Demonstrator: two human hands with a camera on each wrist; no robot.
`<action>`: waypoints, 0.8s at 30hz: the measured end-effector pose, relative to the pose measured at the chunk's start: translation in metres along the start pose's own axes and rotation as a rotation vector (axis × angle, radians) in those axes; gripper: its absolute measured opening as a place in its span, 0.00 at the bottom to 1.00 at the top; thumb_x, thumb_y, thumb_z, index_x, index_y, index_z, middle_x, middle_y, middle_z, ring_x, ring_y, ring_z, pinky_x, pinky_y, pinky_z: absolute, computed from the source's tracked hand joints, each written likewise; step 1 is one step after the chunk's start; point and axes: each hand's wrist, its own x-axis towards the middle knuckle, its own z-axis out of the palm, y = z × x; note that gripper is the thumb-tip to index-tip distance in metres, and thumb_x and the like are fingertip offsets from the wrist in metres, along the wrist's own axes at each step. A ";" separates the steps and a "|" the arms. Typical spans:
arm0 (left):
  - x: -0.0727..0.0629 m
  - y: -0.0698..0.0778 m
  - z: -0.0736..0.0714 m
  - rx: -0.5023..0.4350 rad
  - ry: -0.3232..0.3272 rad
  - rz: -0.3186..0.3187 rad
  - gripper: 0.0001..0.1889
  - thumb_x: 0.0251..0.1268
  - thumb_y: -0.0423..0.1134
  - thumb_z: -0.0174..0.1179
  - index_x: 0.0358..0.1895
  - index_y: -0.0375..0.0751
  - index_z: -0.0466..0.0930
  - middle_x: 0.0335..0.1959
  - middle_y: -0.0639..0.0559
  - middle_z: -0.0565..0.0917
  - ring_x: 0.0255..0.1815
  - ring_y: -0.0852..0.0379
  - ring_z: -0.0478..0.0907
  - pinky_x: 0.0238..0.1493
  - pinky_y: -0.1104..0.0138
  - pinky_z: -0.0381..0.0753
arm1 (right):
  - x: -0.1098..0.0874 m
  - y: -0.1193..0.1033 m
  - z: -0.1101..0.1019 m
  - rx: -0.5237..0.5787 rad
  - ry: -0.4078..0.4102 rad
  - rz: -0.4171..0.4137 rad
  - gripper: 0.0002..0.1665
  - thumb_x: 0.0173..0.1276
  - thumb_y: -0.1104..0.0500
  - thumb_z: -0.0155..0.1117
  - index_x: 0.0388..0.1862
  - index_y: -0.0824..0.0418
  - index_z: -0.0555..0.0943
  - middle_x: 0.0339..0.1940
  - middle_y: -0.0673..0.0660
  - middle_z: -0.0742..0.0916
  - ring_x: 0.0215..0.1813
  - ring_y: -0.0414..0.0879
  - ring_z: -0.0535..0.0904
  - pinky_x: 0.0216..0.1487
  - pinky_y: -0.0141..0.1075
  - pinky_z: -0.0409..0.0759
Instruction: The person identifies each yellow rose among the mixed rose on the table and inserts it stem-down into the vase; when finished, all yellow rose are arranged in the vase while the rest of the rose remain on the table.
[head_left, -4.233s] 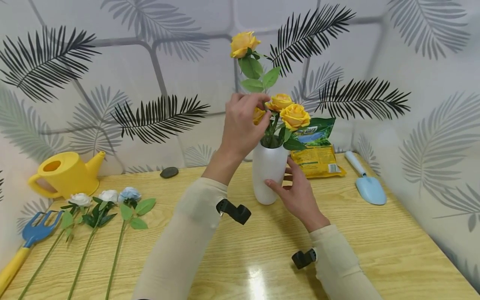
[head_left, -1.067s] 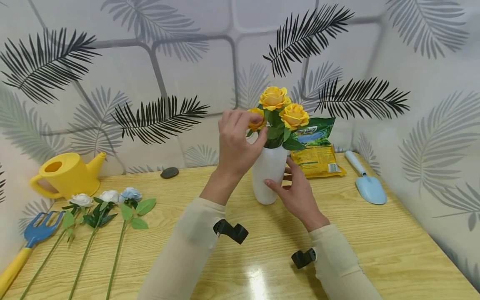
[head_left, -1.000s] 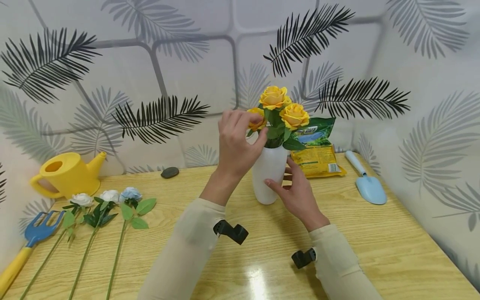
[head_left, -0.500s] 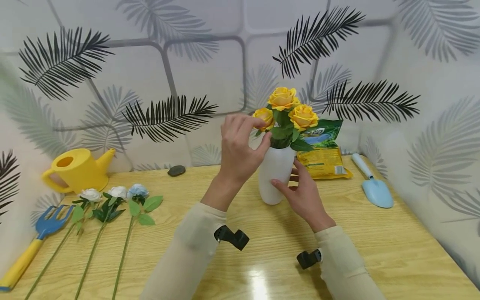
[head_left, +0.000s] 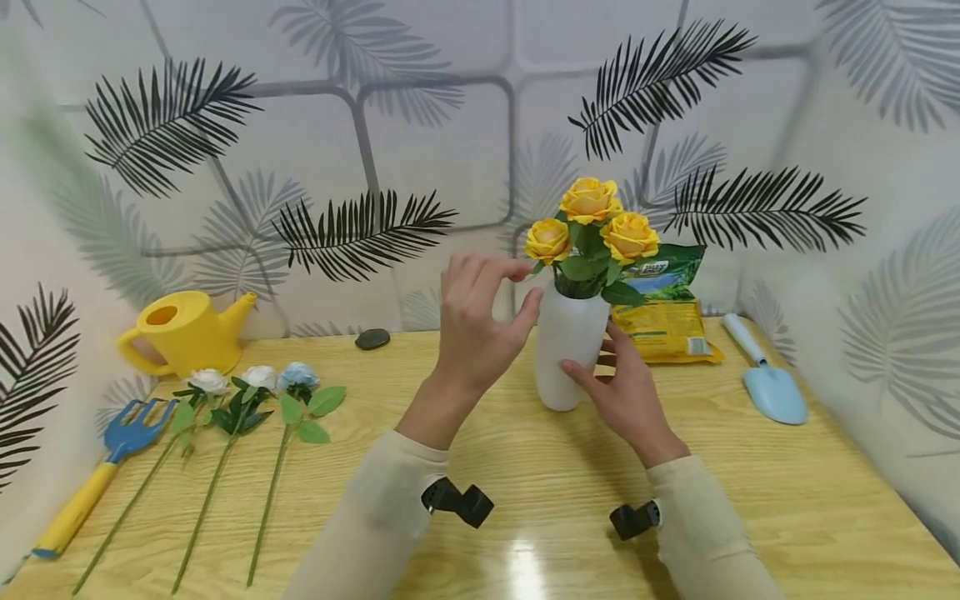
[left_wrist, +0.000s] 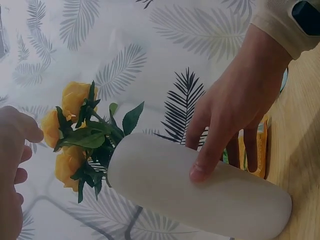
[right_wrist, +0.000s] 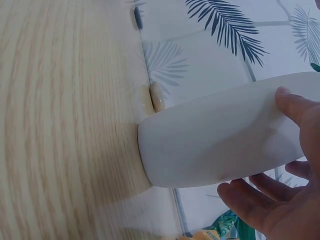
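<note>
A white vase [head_left: 572, 354] stands upright on the wooden table, holding several yellow roses [head_left: 589, 200] with green leaves. My right hand [head_left: 628, 398] grips the vase from the right, thumb on the near side; the right wrist view shows its fingers [right_wrist: 245, 202] along the opposite side. Just left of the roses, my left hand [head_left: 480, 321] hovers with its fingers bent loosely and a gap between thumb and forefinger. It holds nothing, and the left wrist view shows it apart from the blooms [left_wrist: 75, 100].
At left lie two white roses [head_left: 258, 377], a blue rose [head_left: 297, 375] and a blue-headed hand fork [head_left: 135, 433], near a yellow watering can [head_left: 187, 333]. A dark stone [head_left: 372, 338] sits at the back edge. Right of the vase are a green-yellow bag [head_left: 667, 329] and a light-blue trowel [head_left: 775, 393].
A yellow rose that my left hand held high over the vase now sits low among the others. My left hand has let go and drawn left; my right hand keeps its hold.
</note>
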 end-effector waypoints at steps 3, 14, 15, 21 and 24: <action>-0.006 0.000 -0.005 -0.006 -0.004 -0.011 0.08 0.55 0.29 0.71 0.38 0.35 0.82 0.34 0.45 0.84 0.41 0.47 0.74 0.48 0.54 0.71 | 0.000 0.002 -0.002 -0.010 0.004 -0.005 0.53 0.70 0.39 0.65 0.82 0.59 0.51 0.71 0.67 0.74 0.65 0.62 0.77 0.63 0.56 0.79; -0.031 0.000 -0.026 -0.001 -0.108 -0.097 0.10 0.53 0.29 0.72 0.37 0.36 0.81 0.31 0.46 0.82 0.39 0.47 0.75 0.50 0.54 0.74 | 0.002 0.007 -0.010 0.001 0.006 -0.019 0.54 0.69 0.37 0.64 0.82 0.59 0.52 0.70 0.67 0.74 0.65 0.63 0.76 0.62 0.56 0.79; -0.034 0.000 -0.028 0.002 -0.120 -0.103 0.10 0.53 0.29 0.72 0.37 0.36 0.81 0.31 0.46 0.83 0.39 0.47 0.76 0.49 0.54 0.74 | 0.002 0.008 -0.011 0.001 0.004 -0.015 0.54 0.69 0.37 0.64 0.82 0.59 0.51 0.70 0.67 0.74 0.66 0.62 0.76 0.62 0.56 0.79; -0.047 -0.002 -0.045 0.014 -0.236 -0.169 0.09 0.55 0.29 0.71 0.38 0.36 0.82 0.34 0.45 0.85 0.41 0.46 0.80 0.49 0.55 0.78 | -0.003 0.011 -0.021 -0.035 -0.012 0.004 0.54 0.70 0.37 0.63 0.82 0.61 0.50 0.71 0.69 0.73 0.66 0.64 0.76 0.62 0.57 0.79; -0.052 -0.004 -0.057 0.073 -0.304 -0.241 0.10 0.57 0.30 0.70 0.42 0.35 0.83 0.38 0.43 0.87 0.45 0.45 0.83 0.50 0.53 0.82 | -0.003 0.011 -0.025 -0.061 -0.027 -0.004 0.55 0.70 0.37 0.63 0.82 0.61 0.49 0.71 0.70 0.72 0.65 0.66 0.77 0.61 0.58 0.79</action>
